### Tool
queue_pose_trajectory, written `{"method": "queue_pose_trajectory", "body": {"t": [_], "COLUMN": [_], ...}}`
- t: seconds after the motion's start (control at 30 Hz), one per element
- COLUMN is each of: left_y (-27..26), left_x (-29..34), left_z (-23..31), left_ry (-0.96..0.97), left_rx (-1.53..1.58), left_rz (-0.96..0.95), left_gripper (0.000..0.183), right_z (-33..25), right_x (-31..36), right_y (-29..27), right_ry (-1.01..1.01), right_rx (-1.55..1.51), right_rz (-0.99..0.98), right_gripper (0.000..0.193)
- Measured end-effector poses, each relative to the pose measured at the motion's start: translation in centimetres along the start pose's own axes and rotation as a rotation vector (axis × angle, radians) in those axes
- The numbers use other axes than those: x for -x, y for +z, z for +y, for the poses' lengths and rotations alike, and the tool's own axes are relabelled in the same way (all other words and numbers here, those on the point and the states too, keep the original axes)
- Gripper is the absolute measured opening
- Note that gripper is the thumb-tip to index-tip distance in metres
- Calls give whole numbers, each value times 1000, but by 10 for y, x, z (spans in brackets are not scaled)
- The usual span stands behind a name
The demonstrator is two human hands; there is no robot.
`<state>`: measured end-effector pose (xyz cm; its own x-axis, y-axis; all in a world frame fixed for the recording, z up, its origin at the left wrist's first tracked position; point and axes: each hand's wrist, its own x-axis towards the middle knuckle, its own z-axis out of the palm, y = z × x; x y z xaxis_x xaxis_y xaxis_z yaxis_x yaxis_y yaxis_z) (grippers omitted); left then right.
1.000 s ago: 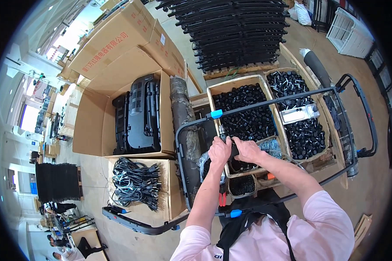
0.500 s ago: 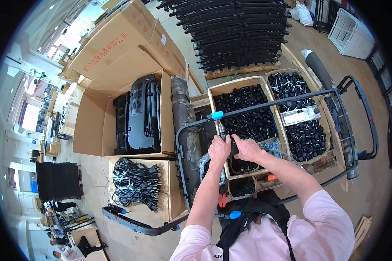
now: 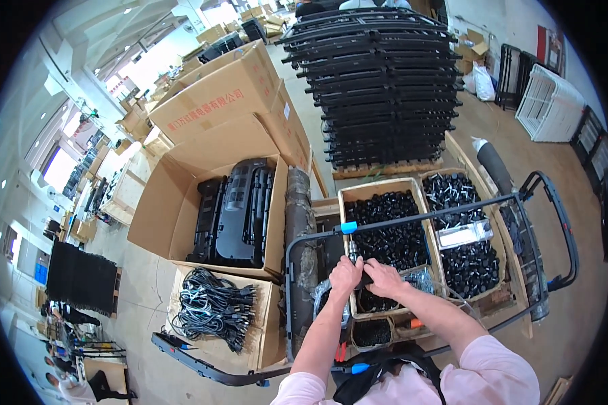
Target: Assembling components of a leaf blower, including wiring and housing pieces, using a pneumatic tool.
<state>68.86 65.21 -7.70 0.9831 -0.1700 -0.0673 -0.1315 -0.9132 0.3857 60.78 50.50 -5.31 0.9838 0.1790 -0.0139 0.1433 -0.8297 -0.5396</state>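
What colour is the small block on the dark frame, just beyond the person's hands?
Bright blue; the block shows best in the head view.

Black frame (image 3: 419,218), bright blue clip (image 3: 348,227) just past the left hand (image 3: 345,275). Cables (image 3: 213,310) off to its left look black-and-grey.

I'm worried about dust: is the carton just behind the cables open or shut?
Open: black panels show inside the carton, its back flap raised.
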Motion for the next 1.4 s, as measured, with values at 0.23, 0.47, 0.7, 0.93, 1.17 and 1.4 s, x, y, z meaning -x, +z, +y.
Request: {"method": "queue_pose_trajectory", "body": {"t": [0.23,0.47,0.7,0.93,1.17,1.4], "left_y": [-3,1,-9,-24,-37,-41], "left_x": [6,13,14,18,120,282], "left_z": [-2,-10,-12,-14,-3,36], "left_ry": [-22,-27,-58,-43,-179,-206], "left_rx": [81,121,212,192,767,1121], "left_rz": [-26,-51,-151,-254,-165,-74], "left_gripper": [62,65,69,73,67,48], "right_z": [-5,-13,-19,-29,-73,-113], "right_x": [4,10,15,32,122,265], "right_y": [1,3,-1,-3,-22,-35], "right_ry": [13,27,38,53,-4,-149], "right_rx": [37,56,86,89,66,65], "right_rz": [-13,-50,-61,-25,66,173], "right_gripper": [50,47,45,54,65,65]}}
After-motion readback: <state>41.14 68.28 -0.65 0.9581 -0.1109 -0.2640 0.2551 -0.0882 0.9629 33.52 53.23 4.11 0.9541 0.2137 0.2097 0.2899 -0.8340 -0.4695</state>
